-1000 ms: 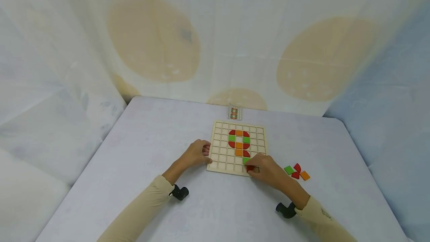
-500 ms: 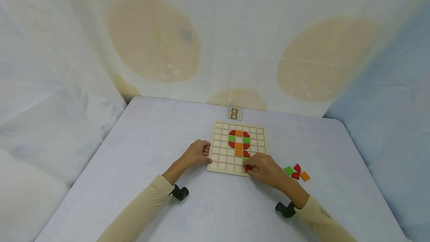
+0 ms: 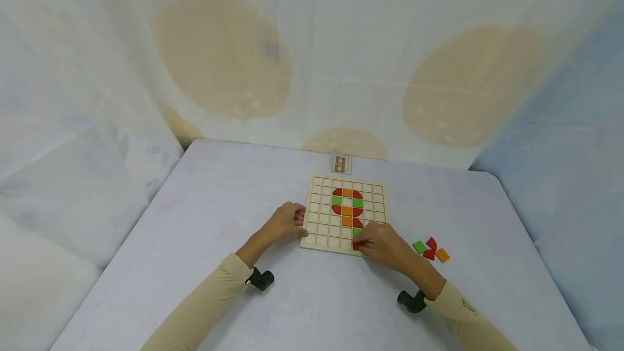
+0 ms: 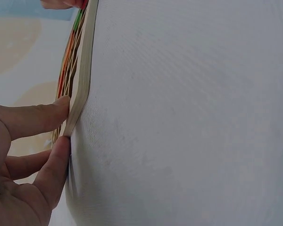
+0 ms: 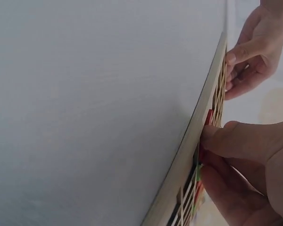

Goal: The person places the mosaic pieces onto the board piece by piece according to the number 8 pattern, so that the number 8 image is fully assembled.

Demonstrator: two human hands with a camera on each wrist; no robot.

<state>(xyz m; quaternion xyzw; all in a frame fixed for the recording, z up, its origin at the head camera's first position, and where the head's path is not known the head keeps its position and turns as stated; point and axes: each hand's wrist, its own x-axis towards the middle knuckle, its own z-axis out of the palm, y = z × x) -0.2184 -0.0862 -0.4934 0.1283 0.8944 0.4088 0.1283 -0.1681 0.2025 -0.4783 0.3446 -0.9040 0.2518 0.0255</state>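
Observation:
A wooden grid board [image 3: 324, 229] lies flat on the table. Red, orange and green tiles fill some of its cells, forming a ring with more tiles below. My left hand [image 3: 283, 223] holds the board's left edge, thumb on top and fingers at the side, as the left wrist view shows. Near the board's front edge, my right hand [image 3: 386, 245] pinches a red tile [image 3: 356, 246] between thumb and fingers over a bottom-row cell. Just above that tile sits a green tile [image 3: 357, 231]. In the right wrist view the fingers partly cover the red tile [image 5: 209, 117].
To the right of the board lie a loose green tile [image 3: 420, 247], an orange tile [image 3: 442, 255] and two red quarter-round tiles, one a red tile [image 3: 431, 243] at the back. A small pattern card [image 3: 341, 163] stands behind the board. Curtains surround the table [image 3: 234, 177].
My right hand has shifted slightly left with the red tile, which now lies lower and flatter against its cell. The left hand and the board stay where they were.

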